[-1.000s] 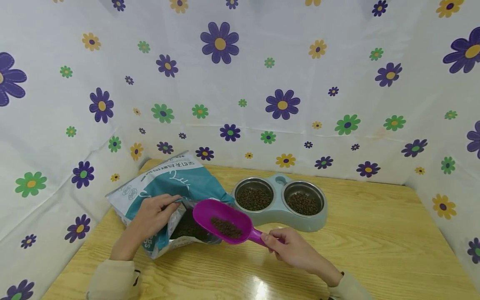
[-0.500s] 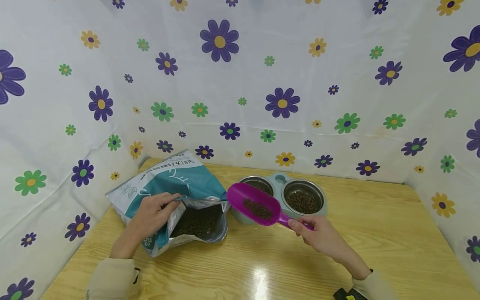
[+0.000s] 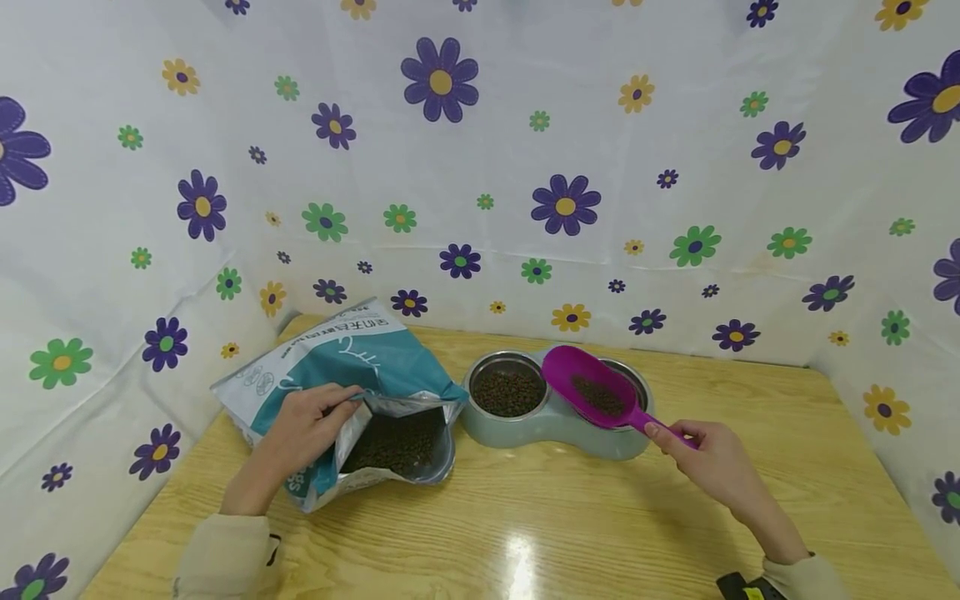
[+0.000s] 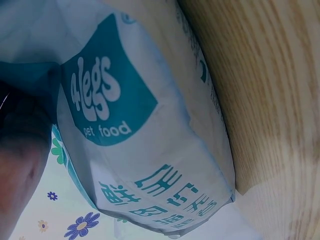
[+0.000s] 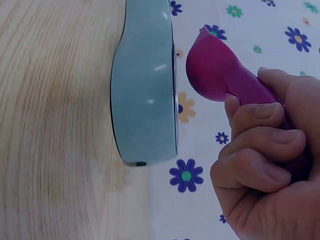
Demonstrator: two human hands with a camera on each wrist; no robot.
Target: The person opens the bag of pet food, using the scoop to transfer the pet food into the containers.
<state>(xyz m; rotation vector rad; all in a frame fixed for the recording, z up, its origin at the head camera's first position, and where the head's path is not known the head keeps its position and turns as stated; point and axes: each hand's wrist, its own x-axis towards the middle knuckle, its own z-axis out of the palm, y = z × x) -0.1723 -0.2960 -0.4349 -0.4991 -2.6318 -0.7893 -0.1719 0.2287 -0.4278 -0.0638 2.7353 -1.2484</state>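
Observation:
My right hand point(image 3: 708, 460) grips the handle of a magenta scoop point(image 3: 573, 367), fingers curled round it in the right wrist view. Some brown kibble point(image 3: 597, 395) lies in the scoop, which is held over the right steel bowl point(image 3: 637, 385) and hides most of it. That bowl sits in a pale blue double feeder point(image 3: 551, 429), beside a left bowl point(image 3: 508, 356) with kibble in it. On the left, my left hand point(image 3: 306, 429) pinches the mouth edge of a teal and white pet food bag point(image 3: 405, 350). The bag lies with its mouth facing me, kibble showing inside.
Everything stands on a wood-grain table point(image 3: 480, 533). A white cloth point(image 3: 495, 150) printed with flowers hangs behind the table and along both sides. The feeder is just right of the bag's mouth.
My right hand has carried the loaded scoop from the bag's mouth rightward, across the left bowl, to above the right bowl. My left hand and the bag have stayed in place.

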